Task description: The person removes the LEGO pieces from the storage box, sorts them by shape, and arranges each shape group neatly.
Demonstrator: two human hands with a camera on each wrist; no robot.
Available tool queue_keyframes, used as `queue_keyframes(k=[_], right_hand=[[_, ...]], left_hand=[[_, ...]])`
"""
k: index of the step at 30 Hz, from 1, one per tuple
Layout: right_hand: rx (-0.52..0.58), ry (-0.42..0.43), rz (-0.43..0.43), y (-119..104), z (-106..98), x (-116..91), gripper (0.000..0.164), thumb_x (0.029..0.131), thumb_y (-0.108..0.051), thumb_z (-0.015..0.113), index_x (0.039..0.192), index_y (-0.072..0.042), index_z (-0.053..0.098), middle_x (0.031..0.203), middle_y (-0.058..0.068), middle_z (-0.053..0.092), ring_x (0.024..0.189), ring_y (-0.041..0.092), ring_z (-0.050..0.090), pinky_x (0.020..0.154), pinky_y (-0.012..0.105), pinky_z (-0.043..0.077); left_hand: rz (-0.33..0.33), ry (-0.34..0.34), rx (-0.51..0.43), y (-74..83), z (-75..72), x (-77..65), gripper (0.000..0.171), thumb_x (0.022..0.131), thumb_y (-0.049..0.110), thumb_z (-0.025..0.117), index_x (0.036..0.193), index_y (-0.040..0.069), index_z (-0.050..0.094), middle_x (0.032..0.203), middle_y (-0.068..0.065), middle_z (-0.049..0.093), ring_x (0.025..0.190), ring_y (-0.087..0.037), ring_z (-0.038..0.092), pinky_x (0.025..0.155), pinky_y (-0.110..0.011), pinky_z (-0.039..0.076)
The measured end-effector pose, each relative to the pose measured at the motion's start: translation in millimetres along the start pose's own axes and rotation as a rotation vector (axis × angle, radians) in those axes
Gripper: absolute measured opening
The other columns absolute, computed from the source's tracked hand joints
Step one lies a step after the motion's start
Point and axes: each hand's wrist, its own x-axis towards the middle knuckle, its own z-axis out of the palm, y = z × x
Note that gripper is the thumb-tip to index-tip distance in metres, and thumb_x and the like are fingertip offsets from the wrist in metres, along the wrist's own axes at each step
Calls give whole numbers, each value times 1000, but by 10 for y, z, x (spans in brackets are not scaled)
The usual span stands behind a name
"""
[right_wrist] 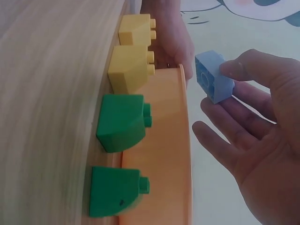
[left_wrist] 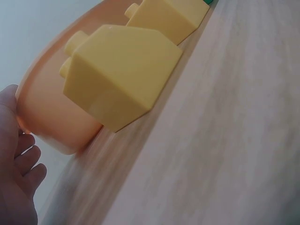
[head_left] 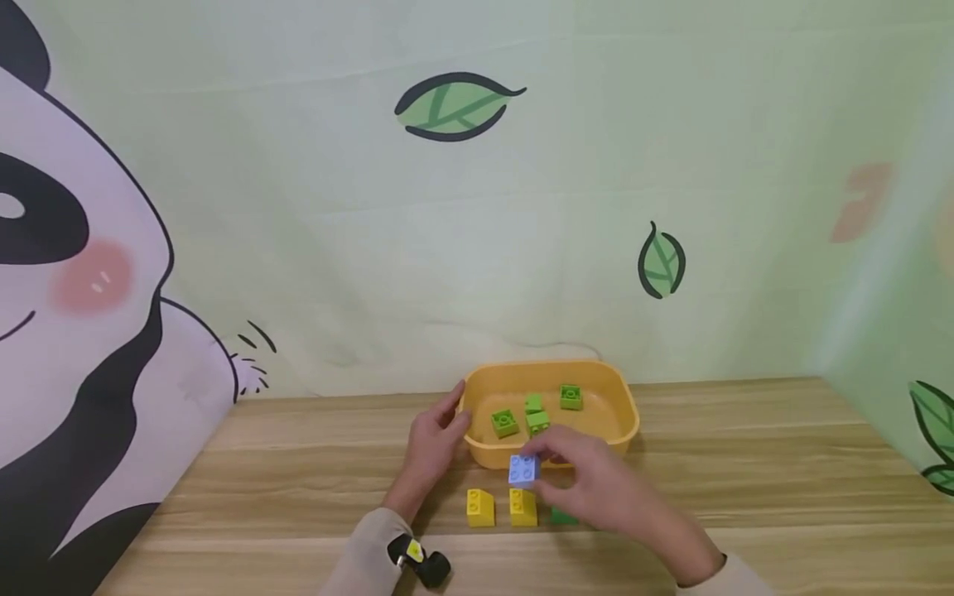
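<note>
My right hand [head_left: 599,480] pinches a light blue toy building brick [head_left: 524,469] between thumb and fingers, in front of the orange tub [head_left: 488,454]. The right wrist view shows the hollow underside of that brick. At the tub's left end, my left hand [head_left: 435,440] grips the rim. Inside the tub lie several light green bricks [head_left: 504,423]. Before the tub, two yellow sloped bricks [head_left: 480,508] [head_left: 523,508] stand in a row with two dark green curved bricks [right_wrist: 121,123] [right_wrist: 115,191]. My right hand mostly hides the green ones in the head view.
A wooden tabletop [head_left: 283,472] carries everything. Behind the tub rises a light green backdrop [head_left: 335,265] printed with leaves and a panda [head_left: 82,356]. A black device [head_left: 421,561] is strapped at my left sleeve [head_left: 365,555].
</note>
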Motion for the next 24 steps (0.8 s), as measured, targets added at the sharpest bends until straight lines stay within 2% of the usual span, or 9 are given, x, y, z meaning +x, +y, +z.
queue_keyframes(k=[3, 11, 17, 24], right_hand=[[-3, -4, -29, -4, 42, 2, 31, 92, -3, 81, 120, -10, 72, 118, -4, 71, 108, 15, 68, 97, 42, 60], [-18, -59, -29, -43, 171, 7, 33, 91, -3, 82, 122, -11, 71, 121, -3, 71, 109, 12, 66, 97, 42, 60], [28, -112, 13, -100, 244, 9, 32, 93, -4, 80, 121, -13, 69, 119, -5, 70, 109, 15, 67, 97, 37, 60], [61, -158, 60, -136, 316, 15, 29, 95, -8, 80, 121, -16, 70, 119, -8, 69, 108, 12, 66, 96, 33, 59]], left_hand=[[-7, 0, -2, -2, 0, -2, 51, 105, 10, 61, 154, 2, 53, 158, -10, 51, 147, -30, 47, 118, -47, 40], [4, 8, 0, -15, 8, 7, 50, 104, 9, 62, 153, 1, 54, 156, -13, 53, 145, -33, 49, 117, -48, 41], [-10, 11, 3, -16, 2, 4, 50, 105, 11, 63, 154, 3, 54, 157, -10, 53, 145, -30, 50, 117, -46, 42], [-10, 15, -5, 3, 4, -1, 50, 104, 11, 63, 153, 3, 55, 156, -11, 54, 145, -30, 50, 117, -46, 42]])
